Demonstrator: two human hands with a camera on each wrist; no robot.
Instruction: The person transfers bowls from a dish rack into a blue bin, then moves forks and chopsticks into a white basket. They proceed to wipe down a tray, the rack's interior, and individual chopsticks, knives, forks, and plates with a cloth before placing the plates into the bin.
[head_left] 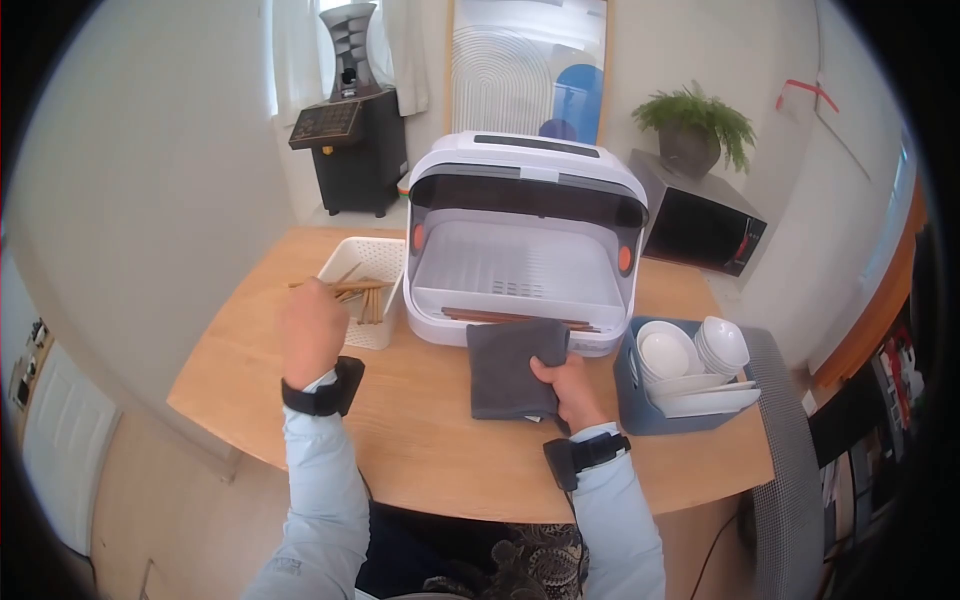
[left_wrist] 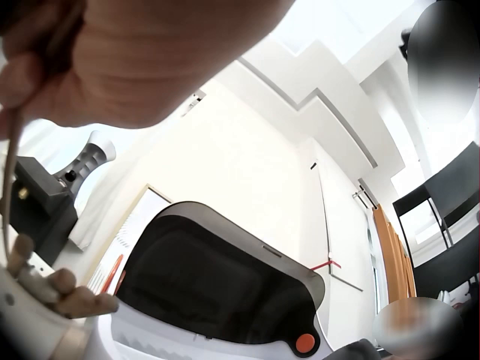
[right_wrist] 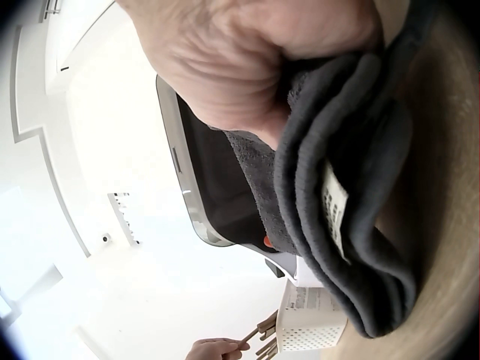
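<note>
Over the left end of the white perforated basket [head_left: 372, 335], the left hand [head_left: 313, 325] pinches a wooden stick [head_left: 352, 286]. More wooden sticks [head_left: 372, 303] lean inside that basket. The right hand [head_left: 572, 388] grips a folded dark grey cloth [head_left: 512, 372] by its right side, thumb on top, in front of the white cabinet [head_left: 425, 322]. In the right wrist view the cloth's layers [right_wrist: 300, 180] and a white label [right_wrist: 334, 210] show beneath the hand [right_wrist: 240, 60]. The cabinet's lid is raised, and dark brown chopsticks [head_left: 490, 316] lie along its front inside.
A blue-grey bin [head_left: 640, 410] with white bowls [head_left: 722, 343] and plates stands at the table's right. Behind are a microwave [head_left: 700, 225] with a potted plant [head_left: 695, 135] and a black machine [head_left: 360, 150]. A grey mesh chair back [head_left: 785, 450] stands beside the table.
</note>
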